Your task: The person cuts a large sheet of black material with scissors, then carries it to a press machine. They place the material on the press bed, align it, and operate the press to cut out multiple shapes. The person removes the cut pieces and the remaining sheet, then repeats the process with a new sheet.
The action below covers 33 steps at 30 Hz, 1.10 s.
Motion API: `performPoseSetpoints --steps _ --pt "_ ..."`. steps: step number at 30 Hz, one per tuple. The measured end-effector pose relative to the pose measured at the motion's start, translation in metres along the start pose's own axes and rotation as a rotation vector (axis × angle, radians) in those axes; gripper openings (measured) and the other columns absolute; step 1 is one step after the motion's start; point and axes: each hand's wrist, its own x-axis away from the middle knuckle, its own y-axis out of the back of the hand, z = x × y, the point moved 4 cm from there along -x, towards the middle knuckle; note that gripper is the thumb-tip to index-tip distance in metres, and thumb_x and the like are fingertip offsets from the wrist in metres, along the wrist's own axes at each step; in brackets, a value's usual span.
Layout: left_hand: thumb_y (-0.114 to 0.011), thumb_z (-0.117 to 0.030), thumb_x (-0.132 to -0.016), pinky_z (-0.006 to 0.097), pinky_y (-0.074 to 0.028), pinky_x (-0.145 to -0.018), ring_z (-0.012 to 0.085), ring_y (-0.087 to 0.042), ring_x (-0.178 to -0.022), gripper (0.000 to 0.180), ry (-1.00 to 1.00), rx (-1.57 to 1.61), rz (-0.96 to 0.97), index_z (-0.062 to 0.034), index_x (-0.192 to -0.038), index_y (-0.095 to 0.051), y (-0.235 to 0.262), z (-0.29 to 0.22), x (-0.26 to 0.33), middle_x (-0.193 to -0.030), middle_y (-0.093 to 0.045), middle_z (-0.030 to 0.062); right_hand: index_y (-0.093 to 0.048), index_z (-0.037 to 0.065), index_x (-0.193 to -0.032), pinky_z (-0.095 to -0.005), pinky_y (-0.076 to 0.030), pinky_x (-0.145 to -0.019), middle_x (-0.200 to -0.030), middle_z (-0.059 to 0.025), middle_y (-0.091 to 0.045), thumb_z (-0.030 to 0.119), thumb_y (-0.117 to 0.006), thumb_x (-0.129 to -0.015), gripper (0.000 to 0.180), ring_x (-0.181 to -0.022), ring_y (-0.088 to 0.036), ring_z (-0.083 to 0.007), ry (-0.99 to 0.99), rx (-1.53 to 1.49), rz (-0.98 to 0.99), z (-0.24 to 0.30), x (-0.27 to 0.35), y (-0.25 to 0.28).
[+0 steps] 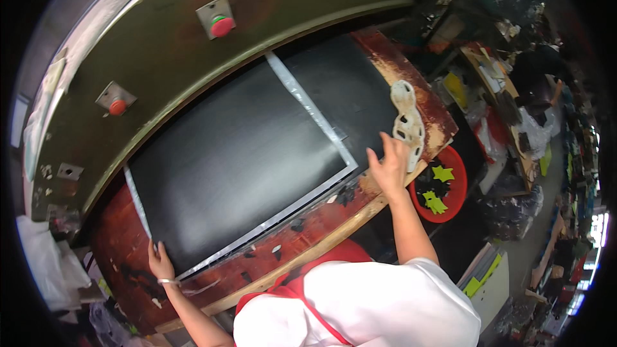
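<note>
A large black sheet (pixel 238 154) lies flat across the worn wooden counter (pixel 308 225). The left hand (pixel 159 262) presses open on the sheet's near-left corner. The right hand (pixel 389 166), fingers spread, touches a white cutting die (pixel 407 123) at the counter's right edge, above a red bin (pixel 457 199).

Black sheet (pixel 238 160) flat on bench; white perforated cutting die (pixel 407 122) at right edge.
</note>
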Motion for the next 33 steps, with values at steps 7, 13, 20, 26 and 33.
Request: performPoseSetpoints --steps 7,13,20,26,33 --pt "-0.060 -0.031 -0.093 0.035 -0.049 -0.085 0.0281 -0.066 -0.098 0.040 -0.064 -0.315 -0.334 -0.0074 -0.125 -0.060 -0.006 -0.027 0.028 -0.112 -0.067 0.0180 -0.037 0.005 -0.142 -0.0522 -0.030 -0.108 -0.136 -0.0356 -0.034 0.031 -0.082 -0.063 0.094 -0.129 -0.031 -0.0491 -0.161 0.249 0.076 -0.107 -0.017 0.014" --pt "-0.061 -0.029 -0.093 0.034 -0.048 -0.087 0.0270 -0.066 -0.100 0.039 -0.035 -0.295 -0.324 -0.0045 -0.124 -0.060 -0.003 -0.031 0.030 -0.112 -0.067 0.0174 -0.034 0.006 -0.142 -0.0404 -0.039 -0.102 -0.131 -0.0225 -0.046 0.006 -0.079 -0.061 0.093 -0.119 -0.048 -0.0353 -0.148 -0.339 0.016 -0.096 -0.033 0.030" --pt "-0.061 -0.032 -0.093 0.035 -0.049 -0.084 0.0286 -0.066 -0.096 0.038 -0.008 -0.335 -0.347 -0.0079 -0.122 -0.062 -0.001 -0.027 0.029 -0.108 -0.068 0.0182 -0.030 0.003 -0.144 -0.0485 -0.034 -0.111 -0.137 -0.0273 -0.038 0.021 -0.070 -0.071 0.085 -0.127 -0.038 -0.0411 -0.469 -1.932 0.168 -0.053 -0.006 0.051" --pt "-0.063 -0.032 -0.092 0.033 -0.049 -0.083 0.0242 -0.067 -0.094 0.038 -0.011 -0.276 -0.354 -0.0082 -0.122 -0.062 -0.001 -0.027 0.028 -0.106 -0.069 0.0164 -0.028 0.004 -0.146 -0.0574 -0.022 -0.115 -0.150 -0.0290 -0.016 0.050 -0.071 -0.073 0.096 -0.137 -0.011 -0.0524 -0.882 -2.494 0.231 -0.028 0.023 0.007" --pt "-0.064 -0.030 -0.091 0.031 -0.049 -0.079 0.0194 -0.066 -0.087 0.038 0.003 -0.166 -0.346 -0.0062 -0.121 -0.063 -0.002 -0.033 0.028 -0.103 -0.070 0.0143 -0.015 0.005 -0.150 -0.0657 -0.012 -0.113 -0.151 -0.0329 -0.010 0.046 -0.068 -0.078 0.099 -0.137 0.002 -0.0578 -0.619 -2.310 0.374 -0.014 0.012 0.012"
